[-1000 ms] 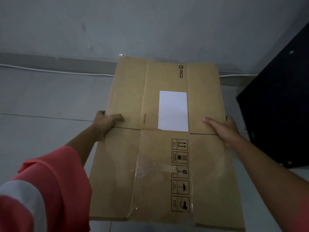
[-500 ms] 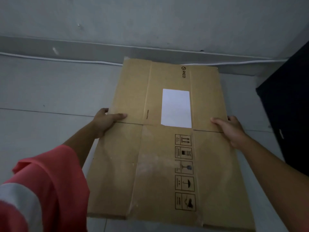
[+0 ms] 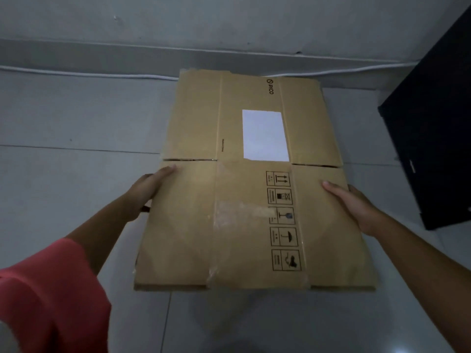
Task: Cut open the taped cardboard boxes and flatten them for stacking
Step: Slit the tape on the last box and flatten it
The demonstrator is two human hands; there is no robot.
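1. I look into a dim corner: a grey tiled floor, a pale wall, and a white cable that runs along the foot of the wall.
2. The cardboard box is already a flat sheet. It is held low over the floor, with its far edge near the foot of the wall. I cannot tell if that edge touches the floor.
3. A white label sits on the far half, and a strip of clear tape is on the near half.
4. The left hand grips the left edge with the thumb on top, and its fingers go under the sheet, where I cannot see them. The right hand grips the right edge the same way.
5. One second ago both hands held the sheet at the middle slits. Now they hold the near half, and the sheet is lower and further forward. I judge that this box is finished and is being laid down as the stack base.
6. A black object stands at the right, apart from the box. A red sleeve covers the left arm.
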